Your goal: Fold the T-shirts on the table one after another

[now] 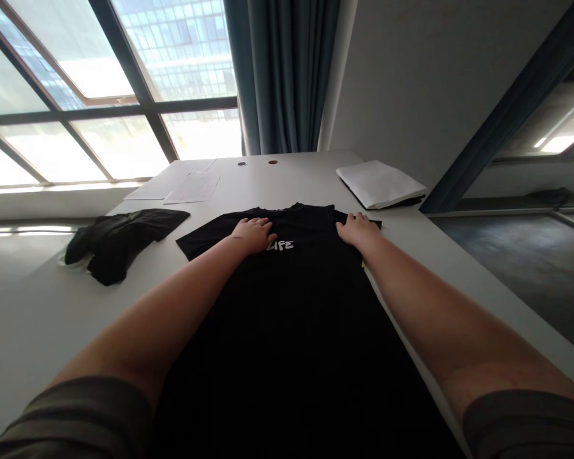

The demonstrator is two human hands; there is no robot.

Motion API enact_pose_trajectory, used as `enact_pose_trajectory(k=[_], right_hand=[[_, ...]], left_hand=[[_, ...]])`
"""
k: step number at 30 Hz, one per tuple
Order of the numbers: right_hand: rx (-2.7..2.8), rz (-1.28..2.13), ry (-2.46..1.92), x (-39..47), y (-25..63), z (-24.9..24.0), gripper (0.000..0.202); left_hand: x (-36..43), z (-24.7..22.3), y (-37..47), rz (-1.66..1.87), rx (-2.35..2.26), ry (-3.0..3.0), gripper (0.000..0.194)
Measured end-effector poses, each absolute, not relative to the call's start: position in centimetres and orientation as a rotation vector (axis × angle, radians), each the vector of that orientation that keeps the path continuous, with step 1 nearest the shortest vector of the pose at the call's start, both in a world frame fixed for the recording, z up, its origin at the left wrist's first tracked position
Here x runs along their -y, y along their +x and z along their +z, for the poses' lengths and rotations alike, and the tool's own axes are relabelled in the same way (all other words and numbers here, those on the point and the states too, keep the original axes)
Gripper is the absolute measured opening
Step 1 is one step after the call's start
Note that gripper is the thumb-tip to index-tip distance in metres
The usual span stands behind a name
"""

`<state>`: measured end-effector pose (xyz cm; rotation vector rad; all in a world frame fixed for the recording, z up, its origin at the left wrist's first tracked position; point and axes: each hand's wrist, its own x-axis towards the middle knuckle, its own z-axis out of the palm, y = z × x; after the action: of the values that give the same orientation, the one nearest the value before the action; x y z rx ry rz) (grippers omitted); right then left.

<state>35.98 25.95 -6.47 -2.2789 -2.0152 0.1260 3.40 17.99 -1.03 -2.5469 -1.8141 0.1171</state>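
Note:
A black T-shirt [296, 319] lies spread out on the white table [291, 182], its collar at the far end and its hem toward me. White lettering [281, 245] shows on its chest. My left hand [255, 234] rests flat on the upper chest, fingers spread, partly over the lettering. On the shirt's right shoulder, beside the sleeve, lies my right hand [358, 231] with its fingers apart. Neither hand holds anything. A small yellow bit [363, 262] shows at the shirt's right edge, just below my right hand.
A crumpled dark garment [122, 242] lies at the left of the table. Paper sheets [191, 186] are at the back left. A folded white item [380, 183] with something black under it sits at the back right. Behind the table hang blue curtains [282, 76] beside windows.

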Motion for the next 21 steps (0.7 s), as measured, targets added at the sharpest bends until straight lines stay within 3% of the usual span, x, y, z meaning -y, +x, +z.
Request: enact_pose_trajectory(k=[5, 12, 21], right_hand=[[2.041, 0.088, -2.257, -25.0, 35.7, -5.6, 0.078], [2.209, -0.095, -1.883, -24.1, 35.1, -4.3, 0.059], [2.275, 0.281, -1.988, -24.0, 34.5, -4.2, 0.072]], left_hand=[[-23.7, -1.7, 8.1, 0.194, 2.004, -2.548, 0.068], [-27.5, -4.5, 8.2, -0.106, 2.142, -2.497, 0.075], [-27.7, -4.4, 7.2, -0.197, 2.124, -2.514, 0.067]])
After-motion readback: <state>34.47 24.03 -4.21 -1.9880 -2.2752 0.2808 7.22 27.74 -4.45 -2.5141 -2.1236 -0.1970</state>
